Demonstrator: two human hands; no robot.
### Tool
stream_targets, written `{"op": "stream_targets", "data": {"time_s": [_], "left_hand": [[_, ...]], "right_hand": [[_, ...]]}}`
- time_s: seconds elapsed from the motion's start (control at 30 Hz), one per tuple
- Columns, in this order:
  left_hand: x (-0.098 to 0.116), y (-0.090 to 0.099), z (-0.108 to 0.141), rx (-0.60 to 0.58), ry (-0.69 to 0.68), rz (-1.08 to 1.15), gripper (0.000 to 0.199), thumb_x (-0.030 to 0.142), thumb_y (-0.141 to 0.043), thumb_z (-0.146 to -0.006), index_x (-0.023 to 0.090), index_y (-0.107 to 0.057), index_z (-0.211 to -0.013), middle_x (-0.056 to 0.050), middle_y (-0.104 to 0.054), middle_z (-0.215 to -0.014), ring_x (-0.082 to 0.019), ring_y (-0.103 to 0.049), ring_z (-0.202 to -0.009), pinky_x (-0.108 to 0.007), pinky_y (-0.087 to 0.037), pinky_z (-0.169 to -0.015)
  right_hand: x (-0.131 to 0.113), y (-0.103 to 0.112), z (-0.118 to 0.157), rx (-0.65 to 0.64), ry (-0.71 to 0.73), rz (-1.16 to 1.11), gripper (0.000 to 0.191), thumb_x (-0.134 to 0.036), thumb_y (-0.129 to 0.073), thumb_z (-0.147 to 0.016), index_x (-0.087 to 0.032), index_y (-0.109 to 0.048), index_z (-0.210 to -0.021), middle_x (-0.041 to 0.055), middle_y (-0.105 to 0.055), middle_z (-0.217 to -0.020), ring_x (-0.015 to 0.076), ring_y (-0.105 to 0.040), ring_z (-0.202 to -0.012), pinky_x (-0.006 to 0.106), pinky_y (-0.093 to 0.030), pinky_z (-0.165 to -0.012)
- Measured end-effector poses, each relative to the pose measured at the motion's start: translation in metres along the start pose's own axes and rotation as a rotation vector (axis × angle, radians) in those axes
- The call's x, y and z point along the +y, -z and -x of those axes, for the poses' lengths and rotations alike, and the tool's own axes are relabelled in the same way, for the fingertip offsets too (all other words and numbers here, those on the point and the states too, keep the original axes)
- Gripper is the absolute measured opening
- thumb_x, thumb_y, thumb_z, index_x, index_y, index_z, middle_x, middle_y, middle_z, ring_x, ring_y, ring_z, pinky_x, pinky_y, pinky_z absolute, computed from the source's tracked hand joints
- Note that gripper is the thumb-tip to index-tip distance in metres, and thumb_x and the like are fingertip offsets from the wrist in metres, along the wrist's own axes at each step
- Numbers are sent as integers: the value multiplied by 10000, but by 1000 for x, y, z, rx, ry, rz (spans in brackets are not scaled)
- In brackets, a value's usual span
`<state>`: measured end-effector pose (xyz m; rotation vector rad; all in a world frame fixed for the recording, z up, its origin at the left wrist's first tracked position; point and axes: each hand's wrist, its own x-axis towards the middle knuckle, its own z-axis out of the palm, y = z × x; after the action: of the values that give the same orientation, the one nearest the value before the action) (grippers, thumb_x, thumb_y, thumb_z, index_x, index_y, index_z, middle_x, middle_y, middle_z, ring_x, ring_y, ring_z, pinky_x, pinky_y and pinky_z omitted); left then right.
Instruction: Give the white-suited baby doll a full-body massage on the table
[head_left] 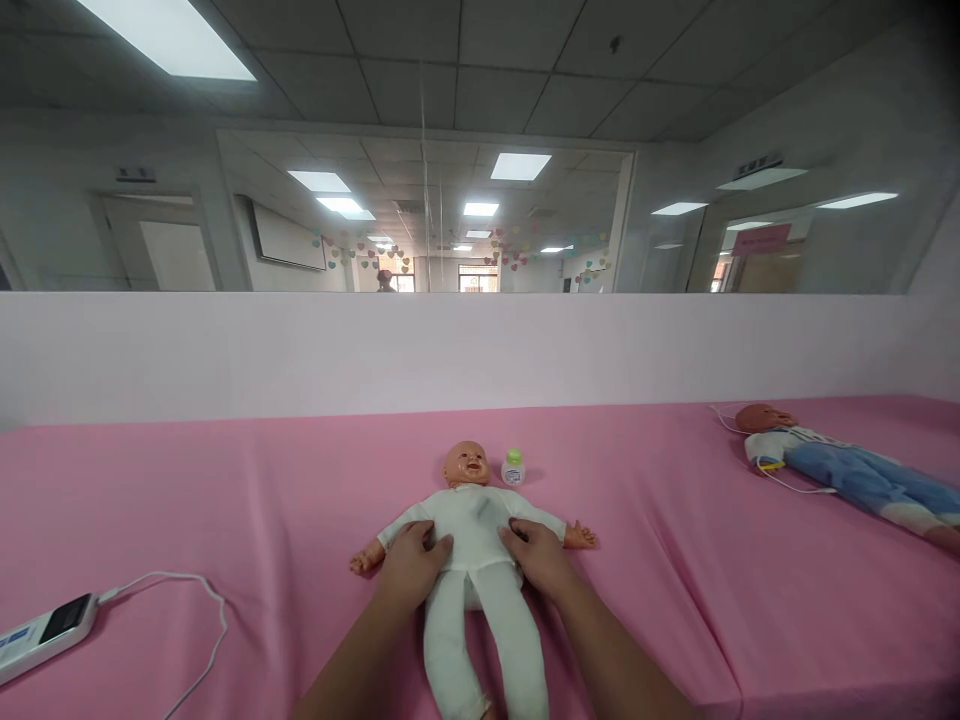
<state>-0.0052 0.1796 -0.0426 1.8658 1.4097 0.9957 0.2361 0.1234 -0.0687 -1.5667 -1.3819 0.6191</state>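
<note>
A baby doll [471, 525] in white cloth lies on its back, arms spread, on the pink sheet [300, 500]. My left hand [412, 562] holds the doll's torso at the image-left side, its thumb pointing inward over the cloth. On the opposite side of the torso, my right hand [538, 556] has a matching hold, thumb also on top. The other fingers of both hands are partly hidden at the doll's sides. Beside the doll's head stands a small bottle [513, 468] with a green cap.
At the far right lies a second doll [862, 470] in blue and white, with thin white tubing around it. A white handheld device [49, 635] with a dark screen and a cable is at the lower left. Behind the sheet rises a white wall [450, 350] below a window.
</note>
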Motion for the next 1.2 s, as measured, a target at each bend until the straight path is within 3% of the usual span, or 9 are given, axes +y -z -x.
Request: {"op": "stream_targets", "data": {"time_s": [0.13,0.3,0.43,0.63,0.77,0.87,1.07,1.2], "left_hand": [[6,9,-6,43,-48,-99,344,397,-645,-836,175,-736,-1082,-149,-702,-1270,-325,-652,-1191,-412,-464,-1028],[19,9,-39,69,-48,-65,435,400,-638,-861,154,-701,-1215,-165,-674,-1343,-328,-607,-1278,-414,-432,-1085],[29,-7,-79,59,-27,97,517,462,-637,-883,145,-671,-1290,-186,-635,-1417,-351,-556,-1351,-427,-400,-1118],[35,-44,-128,47,-62,212,632,499,-486,-989,175,-476,-1531,-138,-497,-1585,-262,-494,-1434,-338,-384,-1144],[24,-66,-136,32,-72,226,659,514,-434,-1016,100,-461,-1528,-190,-485,-1584,-273,-469,-1457,-357,-344,-1189],[8,-75,-133,45,-62,203,685,552,-472,-996,78,-493,-1491,-226,-466,-1586,-317,-401,-1502,-417,-272,-1236],[-24,-77,-140,74,-88,253,702,610,-473,-988,148,-484,-1518,-168,-487,-1589,-287,-441,-1482,-410,-297,-1237],[-31,-82,-152,101,-15,286,656,591,-492,-981,182,-536,-1492,-147,-524,-1560,-295,-465,-1458,-423,-303,-1236]], "right_hand": [[-2,5,-5,100,-13,25,332,-485,-562,-886,-215,-746,-823,50,-776,-859,268,-710,-838,360,-506,-760],[-19,9,-19,207,16,58,386,-428,-607,-869,-214,-771,-1145,98,-797,-1083,291,-738,-1005,401,-533,-915],[-30,0,-45,160,79,8,411,-373,-622,-865,-211,-744,-1221,95,-780,-1166,285,-725,-1074,402,-534,-976],[-28,-23,-87,188,72,-26,486,-401,-581,-922,-182,-666,-1348,107,-698,-1364,260,-650,-1260,376,-464,-1108],[-18,-32,-110,202,30,-26,643,-507,-539,-962,-99,-565,-1459,184,-571,-1511,296,-555,-1387,404,-398,-1174],[-11,-38,-127,143,-11,-56,722,-574,-540,-961,-115,-504,-1517,175,-534,-1548,298,-538,-1404,415,-387,-1182],[8,-57,-165,163,-4,-134,770,-663,-521,-931,-137,-553,-1493,160,-559,-1528,309,-504,-1438,427,-332,-1228],[31,-73,-184,112,25,-300,831,-723,-565,-882,-194,-527,-1521,122,-544,-1548,304,-498,-1446,435,-322,-1240]]}}
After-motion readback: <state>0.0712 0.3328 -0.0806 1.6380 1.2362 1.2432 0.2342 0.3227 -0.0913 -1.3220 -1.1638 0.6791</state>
